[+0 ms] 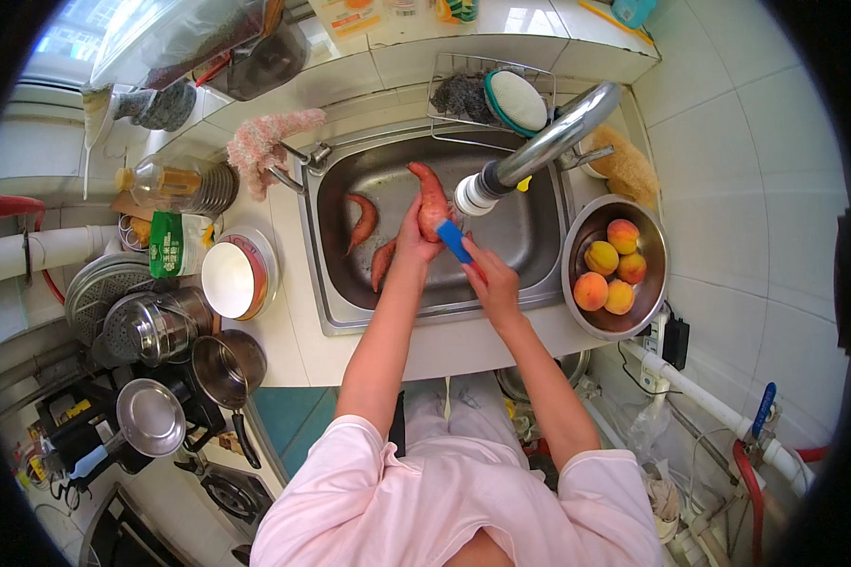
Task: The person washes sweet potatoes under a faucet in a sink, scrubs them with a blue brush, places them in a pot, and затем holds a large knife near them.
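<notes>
Over the stainless steel sink (518, 273), my left hand (420, 230) grips a reddish sweet potato (432, 193) from below, its narrow end pointing away from me. My right hand (495, 276) holds a small brush (454, 241), its blue end against the near part of the sweet potato. The white spout head of the faucet (475, 193) hangs just right of the sweet potato. On the sink floor, to the left, lie a curved sweet potato (362, 223) and another sweet potato (381, 266), partly hidden by my left forearm.
A steel bowl of several peaches (652, 312) stands right of the sink. Behind the sink, a wire rack (493, 78) holds a scrub pad (516, 101). Stacked bowls (232, 280), a green packet (177, 244), a plastic bottle (177, 184) and a saucepan (228, 365) are at left.
</notes>
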`<control>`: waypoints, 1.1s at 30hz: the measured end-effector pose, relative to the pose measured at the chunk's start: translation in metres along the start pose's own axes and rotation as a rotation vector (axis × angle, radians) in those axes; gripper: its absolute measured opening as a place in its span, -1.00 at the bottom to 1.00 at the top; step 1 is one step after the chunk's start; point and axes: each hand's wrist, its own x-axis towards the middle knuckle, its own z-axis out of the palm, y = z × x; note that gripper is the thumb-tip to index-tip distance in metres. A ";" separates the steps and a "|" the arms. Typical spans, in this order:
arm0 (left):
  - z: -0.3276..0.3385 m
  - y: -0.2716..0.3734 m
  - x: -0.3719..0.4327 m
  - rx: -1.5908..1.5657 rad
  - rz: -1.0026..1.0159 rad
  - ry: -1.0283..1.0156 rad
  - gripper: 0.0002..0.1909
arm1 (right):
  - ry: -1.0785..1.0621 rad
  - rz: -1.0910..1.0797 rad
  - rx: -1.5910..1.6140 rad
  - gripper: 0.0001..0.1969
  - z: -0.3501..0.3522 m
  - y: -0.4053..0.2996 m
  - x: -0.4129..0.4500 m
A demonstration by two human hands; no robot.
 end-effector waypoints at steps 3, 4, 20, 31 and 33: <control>0.004 0.007 -0.006 -0.034 0.007 0.071 -0.57 | 0.030 0.111 0.056 -0.60 -0.010 0.001 -0.002; 0.002 0.010 -0.007 -0.096 -0.014 0.050 -0.56 | 0.028 0.223 0.125 -0.59 -0.012 -0.003 0.000; 0.004 -0.013 -0.029 0.210 0.006 -0.073 -0.65 | -0.122 0.416 0.217 -0.75 0.007 0.005 0.071; -0.008 -0.012 0.035 0.087 -0.056 -0.058 -0.68 | 0.165 0.512 0.431 -0.63 -0.022 0.008 0.006; 0.000 -0.015 0.034 0.083 -0.136 -0.152 -0.53 | 0.269 0.495 0.430 -0.64 -0.030 0.018 0.002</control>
